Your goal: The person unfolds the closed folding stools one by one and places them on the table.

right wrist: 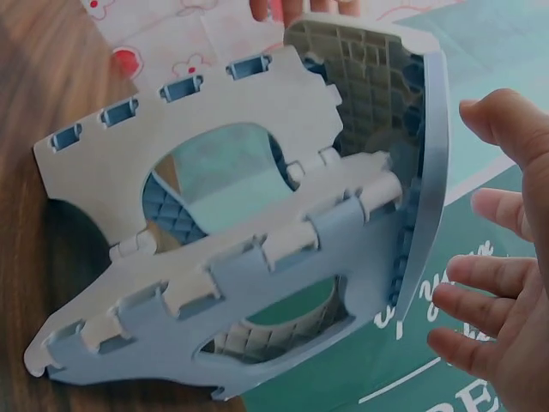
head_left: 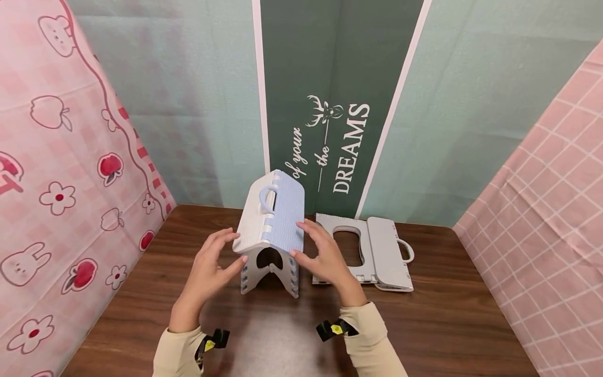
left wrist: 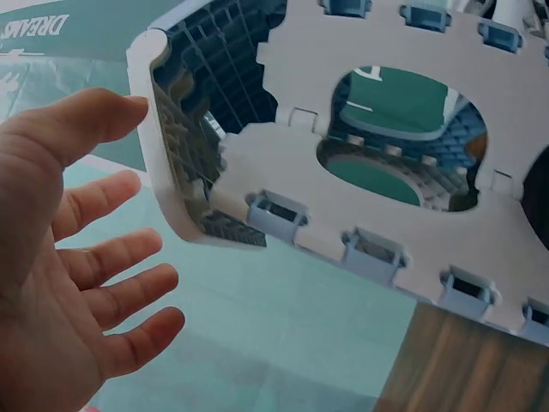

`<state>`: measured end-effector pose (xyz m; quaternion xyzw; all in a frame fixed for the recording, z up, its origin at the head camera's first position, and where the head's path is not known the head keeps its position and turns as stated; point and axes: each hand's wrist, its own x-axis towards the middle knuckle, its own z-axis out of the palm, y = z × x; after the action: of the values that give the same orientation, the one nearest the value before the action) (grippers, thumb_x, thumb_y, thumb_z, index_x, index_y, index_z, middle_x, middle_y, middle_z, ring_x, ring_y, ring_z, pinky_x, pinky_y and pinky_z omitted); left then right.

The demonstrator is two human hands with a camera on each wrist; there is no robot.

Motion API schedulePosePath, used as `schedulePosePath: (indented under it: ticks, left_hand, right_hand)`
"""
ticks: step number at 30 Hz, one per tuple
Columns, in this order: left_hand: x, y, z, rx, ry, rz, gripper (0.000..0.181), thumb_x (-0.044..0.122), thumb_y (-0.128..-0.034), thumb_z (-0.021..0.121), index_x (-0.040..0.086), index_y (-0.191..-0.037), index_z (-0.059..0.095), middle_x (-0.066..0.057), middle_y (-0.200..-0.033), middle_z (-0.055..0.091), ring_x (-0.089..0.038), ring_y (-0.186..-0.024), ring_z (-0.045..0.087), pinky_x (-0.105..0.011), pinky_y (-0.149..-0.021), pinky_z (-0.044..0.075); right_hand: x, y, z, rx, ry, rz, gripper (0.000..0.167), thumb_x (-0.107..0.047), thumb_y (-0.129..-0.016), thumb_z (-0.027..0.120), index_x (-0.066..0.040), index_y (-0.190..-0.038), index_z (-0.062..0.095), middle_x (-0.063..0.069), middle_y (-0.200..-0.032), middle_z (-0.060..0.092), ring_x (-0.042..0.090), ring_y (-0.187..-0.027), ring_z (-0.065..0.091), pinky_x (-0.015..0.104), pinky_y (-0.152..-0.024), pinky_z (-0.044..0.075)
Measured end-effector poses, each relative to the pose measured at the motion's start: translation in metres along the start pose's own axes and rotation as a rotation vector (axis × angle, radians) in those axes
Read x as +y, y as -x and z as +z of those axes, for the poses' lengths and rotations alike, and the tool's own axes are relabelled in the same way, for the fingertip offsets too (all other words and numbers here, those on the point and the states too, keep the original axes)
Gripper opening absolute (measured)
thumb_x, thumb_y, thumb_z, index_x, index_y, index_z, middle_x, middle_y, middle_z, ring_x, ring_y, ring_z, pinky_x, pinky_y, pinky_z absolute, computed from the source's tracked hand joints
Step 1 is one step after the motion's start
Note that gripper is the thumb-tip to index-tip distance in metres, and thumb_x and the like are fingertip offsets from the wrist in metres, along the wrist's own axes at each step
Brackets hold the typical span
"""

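A folding stool (head_left: 288, 214), white on its left half and light blue on its right, is on the tabletop (head_left: 273, 345), left of a grey stool (head_left: 387, 251) lying flat. Its seat bends like a roof, with a loop handle (head_left: 262, 201) at the ridge and oval holes in the panels beneath. The ridge, its long axis, runs near to far, the far end slightly right; the legs point down. The left hand (head_left: 207, 271) and right hand (head_left: 330, 262) flank the seat, each grip wide, fingers spread and bent slightly.

Table (head_left: 270, 340) between the sleeves (head_left: 374, 343) is free; rightward, a flat stool (head_left: 387, 254) obstructs.
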<state>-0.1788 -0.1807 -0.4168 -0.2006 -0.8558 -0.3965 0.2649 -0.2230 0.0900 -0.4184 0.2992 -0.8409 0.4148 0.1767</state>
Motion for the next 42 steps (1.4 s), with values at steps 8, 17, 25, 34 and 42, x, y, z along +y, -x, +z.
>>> schedulePosePath:
  ticks: [8,17,25,34,42]
  left_hand:
    - [0.005,-0.012,0.004,0.011,0.046,0.062,0.044,0.009,-0.0734,0.077,0.003,-0.114,0.060,-0.018,-0.123,0.052,-0.026,-0.106,0.053,-0.040,-0.080,0.044]
    - [0.008,-0.021,0.010,-0.005,0.080,0.107,0.039,0.010,-0.0777,0.072,0.004,-0.115,0.062,-0.018,-0.123,0.053,-0.027,-0.109,0.053,-0.046,-0.080,0.046]
    - [0.008,-0.029,0.013,-0.085,0.053,0.094,0.034,0.016,-0.0858,0.065,0.008,-0.118,0.061,-0.012,-0.123,0.054,-0.026,-0.113,0.049,-0.050,-0.088,0.040]
    - [0.008,-0.030,0.014,-0.079,0.018,0.091,0.032,0.018,-0.0836,0.066,0.010,-0.114,0.062,-0.006,-0.118,0.057,-0.024,-0.109,0.051,-0.049,-0.085,0.042]
    - [0.007,-0.033,0.008,-0.075,0.017,0.105,0.032,0.018,-0.0816,0.067,0.009,-0.112,0.063,-0.006,-0.114,0.058,-0.023,-0.103,0.054,-0.047,-0.080,0.044]
  right_hand:
    - [-0.006,-0.013,0.008,-0.028,-0.013,0.019,0.056,-0.028,-0.078,0.070,-0.011,-0.129,0.055,0.019,-0.138,0.041,0.033,-0.126,0.036,0.053,-0.095,0.034]
    - [-0.009,-0.023,0.016,-0.043,-0.027,0.024,0.053,-0.034,-0.079,0.067,-0.013,-0.127,0.057,0.020,-0.136,0.041,0.038,-0.123,0.035,0.055,-0.090,0.036]
    - [-0.013,-0.029,0.022,-0.057,0.017,0.008,0.052,-0.040,-0.079,0.066,-0.016,-0.124,0.059,0.018,-0.133,0.042,0.035,-0.120,0.036,0.053,-0.087,0.039]
    - [-0.013,-0.030,0.024,-0.054,0.037,0.007,0.050,-0.035,-0.076,0.067,-0.014,-0.121,0.060,0.019,-0.130,0.044,0.037,-0.117,0.038,0.052,-0.084,0.041]
    - [-0.017,-0.035,0.025,-0.062,0.052,0.001,0.049,-0.035,-0.076,0.069,-0.013,-0.120,0.062,0.019,-0.130,0.045,0.036,-0.117,0.039,0.050,-0.084,0.041]
